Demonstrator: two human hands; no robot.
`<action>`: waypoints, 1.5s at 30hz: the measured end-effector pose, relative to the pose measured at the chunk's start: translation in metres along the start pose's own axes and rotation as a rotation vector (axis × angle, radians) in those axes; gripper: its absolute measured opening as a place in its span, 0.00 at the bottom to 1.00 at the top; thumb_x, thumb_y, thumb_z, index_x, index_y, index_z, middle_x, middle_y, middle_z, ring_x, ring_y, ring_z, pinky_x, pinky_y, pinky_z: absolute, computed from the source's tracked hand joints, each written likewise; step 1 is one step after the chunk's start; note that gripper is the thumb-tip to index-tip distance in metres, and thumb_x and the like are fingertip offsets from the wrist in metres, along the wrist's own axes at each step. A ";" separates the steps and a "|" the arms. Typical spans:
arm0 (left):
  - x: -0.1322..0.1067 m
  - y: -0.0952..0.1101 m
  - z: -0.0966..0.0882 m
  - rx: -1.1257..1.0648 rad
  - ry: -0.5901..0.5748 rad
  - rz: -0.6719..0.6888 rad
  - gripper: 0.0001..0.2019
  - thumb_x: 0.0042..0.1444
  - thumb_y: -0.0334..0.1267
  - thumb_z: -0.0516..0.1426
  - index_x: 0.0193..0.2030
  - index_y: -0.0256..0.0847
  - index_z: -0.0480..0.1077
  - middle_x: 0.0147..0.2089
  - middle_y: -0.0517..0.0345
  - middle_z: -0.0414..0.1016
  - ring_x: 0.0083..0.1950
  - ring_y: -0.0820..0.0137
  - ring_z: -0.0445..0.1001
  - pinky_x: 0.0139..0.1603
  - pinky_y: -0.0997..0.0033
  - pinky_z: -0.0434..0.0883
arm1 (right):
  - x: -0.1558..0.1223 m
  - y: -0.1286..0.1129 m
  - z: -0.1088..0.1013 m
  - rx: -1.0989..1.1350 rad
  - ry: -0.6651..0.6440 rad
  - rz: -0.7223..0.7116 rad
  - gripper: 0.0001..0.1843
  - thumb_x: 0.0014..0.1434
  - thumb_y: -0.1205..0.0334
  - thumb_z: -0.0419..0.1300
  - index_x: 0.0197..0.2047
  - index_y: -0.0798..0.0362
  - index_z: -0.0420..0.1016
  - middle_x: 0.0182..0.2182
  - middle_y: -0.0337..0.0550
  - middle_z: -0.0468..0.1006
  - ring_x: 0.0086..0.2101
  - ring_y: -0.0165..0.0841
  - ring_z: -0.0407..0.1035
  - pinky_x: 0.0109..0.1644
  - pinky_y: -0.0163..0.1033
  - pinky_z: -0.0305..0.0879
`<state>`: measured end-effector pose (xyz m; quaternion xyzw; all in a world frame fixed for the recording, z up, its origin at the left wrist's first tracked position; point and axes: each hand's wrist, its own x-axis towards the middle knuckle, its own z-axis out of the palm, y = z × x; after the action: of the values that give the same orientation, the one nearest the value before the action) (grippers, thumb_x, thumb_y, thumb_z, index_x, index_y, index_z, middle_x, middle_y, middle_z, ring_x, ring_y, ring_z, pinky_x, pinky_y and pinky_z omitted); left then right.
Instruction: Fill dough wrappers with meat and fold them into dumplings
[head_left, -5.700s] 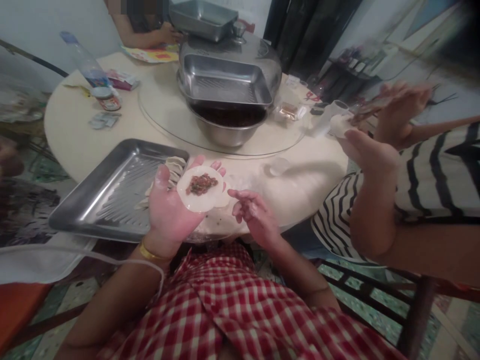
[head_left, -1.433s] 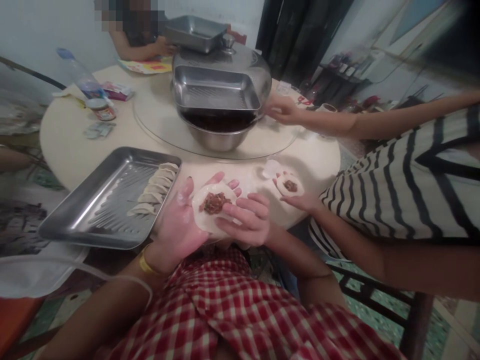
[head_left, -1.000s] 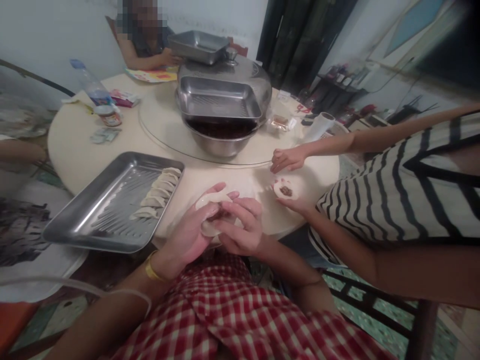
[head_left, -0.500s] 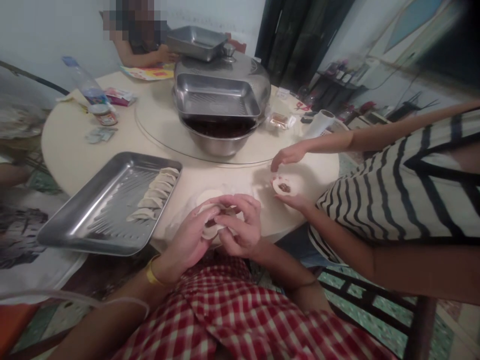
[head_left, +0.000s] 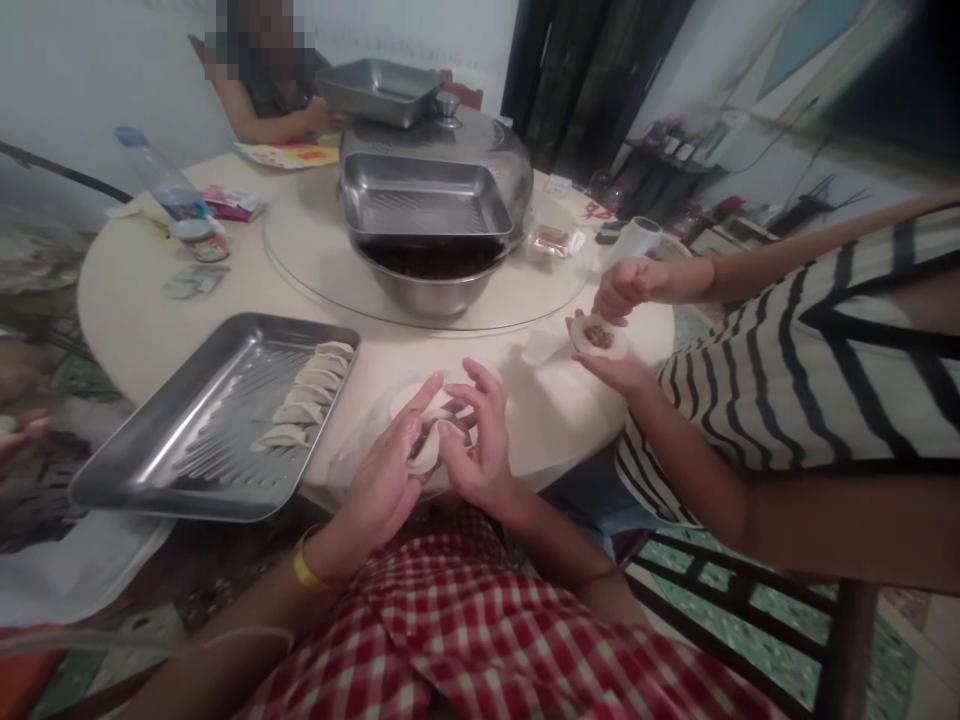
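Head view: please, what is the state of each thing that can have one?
Held wrapper: partly folded, not sealed.
Left hand: holding the wrapper.
Right hand: thumb against the wrapper.
Dumplings: folded, in a row.
Dumpling tray: uncovered, partly filled.
Co-worker's wrapper: unfolded, filling on top.
Steel bowl: dark contents inside.
Bottle: capped.

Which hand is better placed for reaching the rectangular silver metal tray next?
Probably the left hand: it is nearer the tray, while the right hand is beyond the partly folded white dough wrapper.
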<state>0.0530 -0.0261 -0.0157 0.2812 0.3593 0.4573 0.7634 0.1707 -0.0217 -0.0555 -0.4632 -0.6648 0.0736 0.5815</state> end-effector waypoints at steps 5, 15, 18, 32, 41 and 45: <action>0.000 -0.001 -0.002 0.108 0.018 0.109 0.21 0.58 0.48 0.60 0.58 0.51 0.72 0.68 0.60 0.66 0.71 0.62 0.57 0.68 0.63 0.59 | 0.005 0.008 -0.002 0.099 -0.183 0.046 0.17 0.60 0.64 0.53 0.51 0.53 0.73 0.63 0.56 0.63 0.63 0.42 0.58 0.61 0.52 0.63; 0.005 -0.004 -0.011 0.184 -0.019 0.134 0.34 0.62 0.52 0.53 0.72 0.53 0.48 0.67 0.49 0.66 0.66 0.59 0.65 0.64 0.52 0.64 | 0.005 0.005 0.008 0.360 -0.170 0.184 0.10 0.61 0.58 0.57 0.37 0.49 0.79 0.62 0.47 0.67 0.63 0.39 0.60 0.64 0.47 0.59; 0.007 -0.006 -0.020 0.282 0.016 0.239 0.29 0.61 0.53 0.53 0.68 0.49 0.58 0.67 0.50 0.65 0.66 0.59 0.65 0.65 0.55 0.63 | 0.004 0.003 0.009 0.476 -0.089 0.269 0.10 0.62 0.56 0.57 0.38 0.49 0.79 0.59 0.48 0.70 0.55 0.36 0.69 0.60 0.45 0.64; -0.008 0.001 -0.074 1.482 0.006 1.107 0.17 0.56 0.29 0.59 0.52 0.43 0.69 0.58 0.46 0.67 0.57 0.57 0.69 0.57 0.52 0.67 | 0.003 0.006 0.015 1.012 -0.169 1.013 0.19 0.46 0.47 0.69 0.36 0.50 0.75 0.28 0.35 0.79 0.27 0.27 0.72 0.25 0.30 0.71; -0.011 0.018 -0.081 1.705 0.019 1.203 0.07 0.57 0.32 0.59 0.43 0.42 0.74 0.55 0.43 0.68 0.53 0.54 0.72 0.50 0.53 0.68 | 0.006 -0.004 0.008 0.969 -0.334 1.006 0.19 0.44 0.50 0.72 0.37 0.51 0.79 0.31 0.37 0.80 0.30 0.26 0.72 0.32 0.31 0.73; -0.014 0.023 -0.085 1.747 -0.021 1.183 0.05 0.58 0.32 0.59 0.40 0.41 0.75 0.54 0.42 0.69 0.54 0.54 0.72 0.49 0.54 0.68 | 0.006 -0.004 0.005 0.894 -0.380 0.985 0.18 0.46 0.51 0.71 0.37 0.52 0.79 0.31 0.36 0.79 0.30 0.25 0.72 0.34 0.31 0.73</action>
<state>-0.0311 -0.0202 -0.0437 0.8677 0.3628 0.3368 -0.0459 0.1652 -0.0173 -0.0503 -0.4062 -0.3732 0.6760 0.4886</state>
